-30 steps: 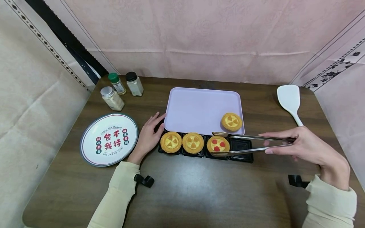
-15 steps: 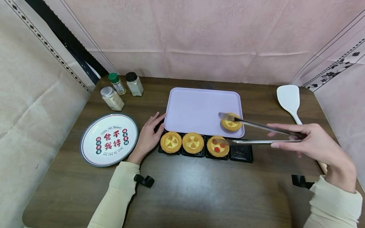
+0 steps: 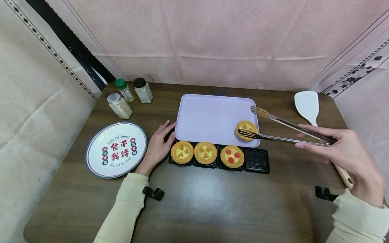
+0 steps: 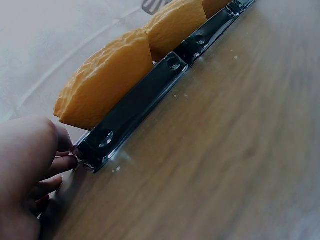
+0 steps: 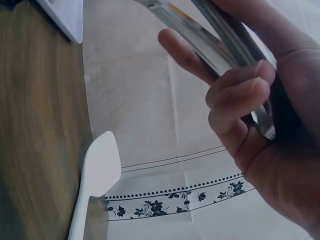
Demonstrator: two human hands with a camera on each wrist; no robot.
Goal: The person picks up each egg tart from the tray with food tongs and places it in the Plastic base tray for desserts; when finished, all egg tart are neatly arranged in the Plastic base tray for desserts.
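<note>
My right hand (image 3: 349, 148) holds metal tongs (image 3: 273, 137) with fork-like ends, their arms spread apart. The near tip overlaps an egg tart (image 3: 247, 125) on the lavender tray (image 3: 209, 114); the far tip hangs above the tray's right edge. My left hand (image 3: 158, 143) rests at the left end of a black compartment tray (image 3: 256, 161), its fingertips at the corner in the left wrist view. Two tarts with yellow wedges (image 3: 182, 152) and one tart with red spots (image 3: 232, 157) fill its left compartments. The rightmost compartment holds nothing. The tongs' tips fall outside the right wrist view.
A round plate with red characters (image 3: 117, 150) lies left of my left hand. Behind it stand three jars, one with a green lid (image 3: 125, 91). A white spatula (image 3: 307, 104) lies at the right, partly behind my right hand. Pink cloth (image 3: 212, 44) hangs behind the table.
My right hand has moved right and slightly away from me. The tongs have left the red-spotted tart and spread around the tart on the lavender tray. My left hand stays put.
</note>
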